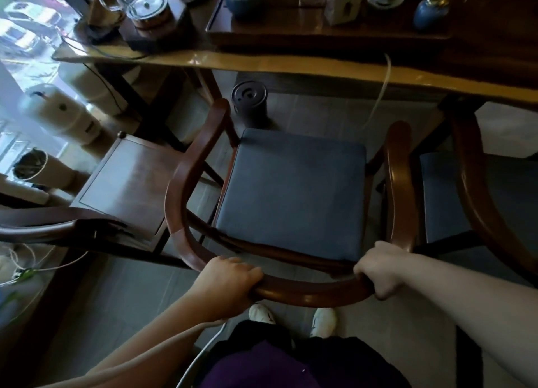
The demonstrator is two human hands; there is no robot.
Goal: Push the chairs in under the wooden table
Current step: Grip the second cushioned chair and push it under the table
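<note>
Wooden chair backrest: left hand, right hand grips closed on rail, forearms extended.

no readable text, label, brand, number or sign is showing anywhere; the white box far beyond the hands is carrying a dark mark, but it is looking too blurred to read.

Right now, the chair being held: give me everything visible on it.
The middle chair stands upright facing the wooden table, its seat not yet under the edge. It has a curved reddish-brown wooden rail that forms back and arms, and a square blue cushion. The left hand and right hand grip the back rail.
</note>
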